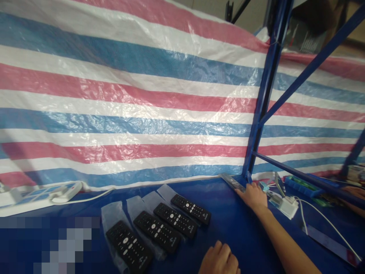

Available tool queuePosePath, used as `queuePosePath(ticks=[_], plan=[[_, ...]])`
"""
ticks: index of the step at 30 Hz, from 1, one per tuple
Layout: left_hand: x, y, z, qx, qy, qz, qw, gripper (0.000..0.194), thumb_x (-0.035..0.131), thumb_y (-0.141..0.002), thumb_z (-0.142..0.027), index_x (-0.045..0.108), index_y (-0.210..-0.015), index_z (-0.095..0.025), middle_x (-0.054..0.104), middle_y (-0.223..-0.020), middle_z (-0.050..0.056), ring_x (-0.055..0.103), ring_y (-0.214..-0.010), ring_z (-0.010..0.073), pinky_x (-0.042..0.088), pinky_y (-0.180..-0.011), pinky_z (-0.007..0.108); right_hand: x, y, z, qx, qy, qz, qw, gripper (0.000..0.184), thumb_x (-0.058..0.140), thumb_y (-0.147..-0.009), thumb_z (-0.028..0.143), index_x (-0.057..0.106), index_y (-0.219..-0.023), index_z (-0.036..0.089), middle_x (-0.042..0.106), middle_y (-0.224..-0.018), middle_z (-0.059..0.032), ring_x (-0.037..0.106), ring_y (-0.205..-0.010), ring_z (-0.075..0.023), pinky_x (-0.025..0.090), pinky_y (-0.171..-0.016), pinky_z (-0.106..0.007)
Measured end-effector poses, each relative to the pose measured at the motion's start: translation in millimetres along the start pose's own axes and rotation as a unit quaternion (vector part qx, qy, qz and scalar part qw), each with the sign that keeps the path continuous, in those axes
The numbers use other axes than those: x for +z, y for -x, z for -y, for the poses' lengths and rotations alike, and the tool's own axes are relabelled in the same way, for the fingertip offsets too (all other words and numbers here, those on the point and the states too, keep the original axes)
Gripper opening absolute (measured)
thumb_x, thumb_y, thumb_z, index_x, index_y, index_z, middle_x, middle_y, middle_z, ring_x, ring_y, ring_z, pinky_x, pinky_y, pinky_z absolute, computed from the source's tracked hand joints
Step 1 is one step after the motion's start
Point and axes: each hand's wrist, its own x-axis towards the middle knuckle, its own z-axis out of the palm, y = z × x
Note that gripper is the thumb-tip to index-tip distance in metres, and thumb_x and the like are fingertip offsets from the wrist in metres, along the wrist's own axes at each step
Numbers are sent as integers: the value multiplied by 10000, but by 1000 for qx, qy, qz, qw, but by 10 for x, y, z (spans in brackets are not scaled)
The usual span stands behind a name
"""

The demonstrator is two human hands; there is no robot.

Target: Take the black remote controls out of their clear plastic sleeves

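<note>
Four black remote controls (pixel 129 247) lie side by side in a slanted row on the blue tabletop, each in or on a clear plastic sleeve (pixel 112 213). My left hand (pixel 219 259) rests to the right of the row at the bottom edge, its fingers curled in; whatever it may hold is hidden. Farther back, my right hand (pixel 253 196) is closed over the near end of a flat, shiny grey strip (pixel 231 181), which looks like a ruler. That strip lies by the foot of a blue metal post (pixel 261 102).
A white power strip (pixel 64 192) with a cable lies at the back left. On the right are a white plug adapter (pixel 285 206), cables, a blue tray (pixel 303 185) and a flat dark device (pixel 330 243). Another person's hand (pixel 355 194) shows at far right. A striped tarp (pixel 142 114) hangs behind.
</note>
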Motion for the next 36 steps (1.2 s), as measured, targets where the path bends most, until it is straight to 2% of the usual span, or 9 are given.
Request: queuePosePath(ticks=[3, 6, 8, 11, 15, 18, 26, 31, 36], plan=[[-158, -84, 43, 13, -10, 31, 999, 298, 610, -760, -435, 488, -607, -210, 499, -635, 15, 468, -630, 149, 289, -471, 289, -69, 162, 201, -79, -38, -29, 996, 397, 484, -887, 436, 645, -1015, 96, 622, -1097, -203, 578, -1052, -327, 441, -830, -396], [-463, -208, 168, 23, -7, 73, 997, 197, 617, -777, -334, 525, -654, -212, 545, -667, 5, 514, -655, 148, 351, -500, 272, -153, 406, 471, -264, -161, 65, 949, 361, 500, -858, 503, 656, -868, 177, 675, -948, -85, 629, -887, -222, 440, -741, -290], [-718, -294, 287, 5, -14, 97, 995, 109, 599, -786, -246, 554, -693, -211, 576, -698, 3, 544, -685, 151, 400, -550, 263, -207, 561, 627, -335, -173, 124, 918, 346, 579, -785, 527, 657, -832, 192, 682, -900, -56, 630, -839, -213, 422, -674, -271], [-1090, -427, 465, -75, -54, 176, 980, 98, 528, -818, -163, 619, -811, -200, 634, -833, 31, 586, -818, 187, 461, -693, 293, -263, 708, 778, -365, -135, 156, 908, 345, 638, -710, 521, 670, -796, 189, 691, -888, -63, 635, -827, -232, 392, -630, -269], [-1384, -631, 596, -202, -85, 326, 919, 252, 415, -883, -141, 664, -911, -172, 645, -955, 79, 571, -976, 248, 466, -842, 395, -261, 755, 868, -347, -108, 152, 919, 337, 614, -712, 496, 700, -802, 183, 717, -886, -92, 654, -859, -265, 390, -635, -279], [-1396, -773, 599, -224, -87, 371, 897, 289, 396, -899, -149, 672, -984, -144, 633, -1045, 110, 526, -1079, 271, 436, -913, 426, -240, 735, 860, -320, -108, 132, 932, 287, 595, -715, 445, 710, -771, 188, 731, -860, -95, 670, -836, -263, 393, -627, -277], [-1105, -998, 595, -203, -104, 414, 881, 298, 432, -899, -195, 704, -980, -106, 635, -1089, 170, 517, -1097, 311, 427, -912, 451, -242, 554, 485, -218, -85, 96, 967, 304, 548, -750, 426, 718, -786, 177, 742, -856, -121, 685, -858, -274, 427, -649, -290], [-1126, -1110, 610, -208, -107, 456, 859, 299, 430, -860, -96, 692, -1005, -111, 661, -1059, 154, 555, -1082, 295, 428, -924, 430, -230, 534, 425, -212, -61, 123, 968, 330, 583, -738, 460, 723, -829, 176, 736, -936, -123, 674, -919, -288, 456, -707, -305], [-1134, -1198, 599, -238, -106, 453, 853, 284, 447, -840, -97, 685, -992, -124, 676, -1030, 150, 596, -1050, 284, 454, -894, 400, -203, 560, 497, -215, -62, 128, 966, 361, 604, -721, 469, 722, -853, 155, 730, -958, -141, 669, -938, -302, 460, -731, -315]])
